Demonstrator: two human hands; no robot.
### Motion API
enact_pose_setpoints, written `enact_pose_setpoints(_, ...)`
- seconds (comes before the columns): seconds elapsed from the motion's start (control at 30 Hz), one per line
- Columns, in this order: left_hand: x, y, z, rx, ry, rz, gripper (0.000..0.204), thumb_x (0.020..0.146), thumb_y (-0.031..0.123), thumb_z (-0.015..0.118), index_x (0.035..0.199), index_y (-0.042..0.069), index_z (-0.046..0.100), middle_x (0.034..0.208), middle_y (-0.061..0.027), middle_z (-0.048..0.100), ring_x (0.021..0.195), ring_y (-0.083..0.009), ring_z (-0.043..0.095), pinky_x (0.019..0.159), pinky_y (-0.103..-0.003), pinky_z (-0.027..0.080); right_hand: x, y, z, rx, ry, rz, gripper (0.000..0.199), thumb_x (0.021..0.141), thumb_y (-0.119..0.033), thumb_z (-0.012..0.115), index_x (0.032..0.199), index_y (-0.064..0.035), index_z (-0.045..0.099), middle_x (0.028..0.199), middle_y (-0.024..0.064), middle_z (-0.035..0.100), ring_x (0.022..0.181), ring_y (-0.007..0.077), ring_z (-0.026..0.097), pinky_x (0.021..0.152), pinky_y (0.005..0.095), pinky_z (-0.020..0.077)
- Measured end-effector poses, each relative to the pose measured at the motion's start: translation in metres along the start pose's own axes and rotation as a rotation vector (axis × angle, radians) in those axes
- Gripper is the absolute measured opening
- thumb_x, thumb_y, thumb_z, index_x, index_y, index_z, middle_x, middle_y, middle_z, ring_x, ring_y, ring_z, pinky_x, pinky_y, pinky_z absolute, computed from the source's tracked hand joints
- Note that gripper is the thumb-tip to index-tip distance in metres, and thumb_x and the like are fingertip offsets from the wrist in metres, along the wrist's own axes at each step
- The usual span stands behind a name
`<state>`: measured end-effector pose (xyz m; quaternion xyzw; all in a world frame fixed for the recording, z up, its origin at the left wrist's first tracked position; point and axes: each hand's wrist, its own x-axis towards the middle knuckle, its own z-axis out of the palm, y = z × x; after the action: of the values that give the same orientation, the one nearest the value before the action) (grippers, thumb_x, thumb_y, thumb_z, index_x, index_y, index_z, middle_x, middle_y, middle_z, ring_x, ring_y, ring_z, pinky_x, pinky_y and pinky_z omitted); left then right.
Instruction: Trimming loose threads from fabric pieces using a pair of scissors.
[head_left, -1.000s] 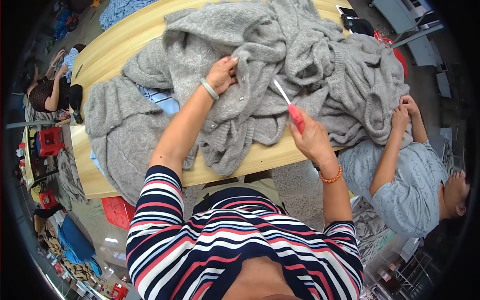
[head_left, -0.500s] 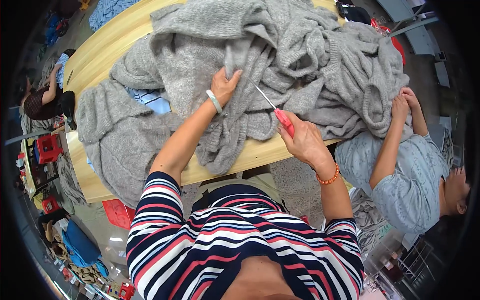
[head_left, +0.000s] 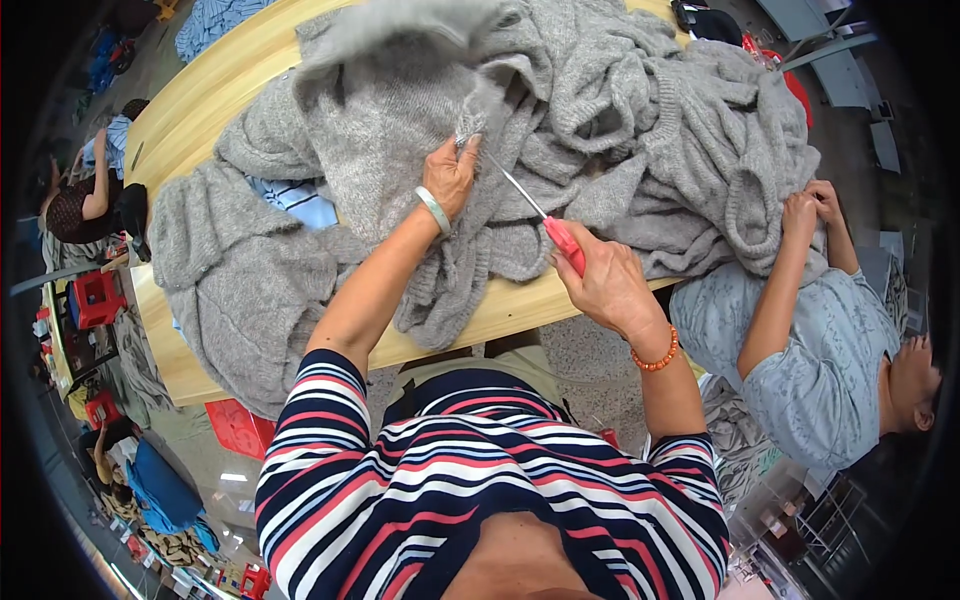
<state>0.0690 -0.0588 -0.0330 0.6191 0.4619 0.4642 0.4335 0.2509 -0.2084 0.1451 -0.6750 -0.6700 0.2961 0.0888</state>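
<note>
Where the grey sweater (head_left: 380,140) lies across the worktop (head_left: 190,125), a blue striped cloth (head_left: 300,203) shows at its left. Over the sweater's middle, the left hand (head_left: 449,178) pinches a gathered bit of knit. Right of the sweater's middle, a red-handled tool (head_left: 563,240) points its thin blade toward that pinch; whether the tip touches cloth, I cannot tell. To the sweater's near right, the right hand (head_left: 608,280) is closed around the handle. Farther right of the sweater are more grey knits (head_left: 700,170) and a co-worker's hands (head_left: 812,205). The step seems to be close work on the pinched spot; the next move calls for steady cloth and fingers clear of the tip.
</note>
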Motion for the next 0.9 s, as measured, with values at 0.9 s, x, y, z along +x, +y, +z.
enact_pose_setpoints(0.9,0.008,0.013,-0.014,-0.002,-0.223,0.099,0.050,0.083,-0.010,0.044,0.126,0.009,0.059,0.125,-0.0085,0.063,0.117,-0.0185,0.057,0.103,-0.028,0.041,0.014,0.005,-0.013,-0.025,-0.072,0.036,0.037,0.088,-0.026,0.060,0.121,-0.0116,0.054,0.082,0.0237,0.065,0.079,0.0441,0.062,0.073,0.0514,0.0489)
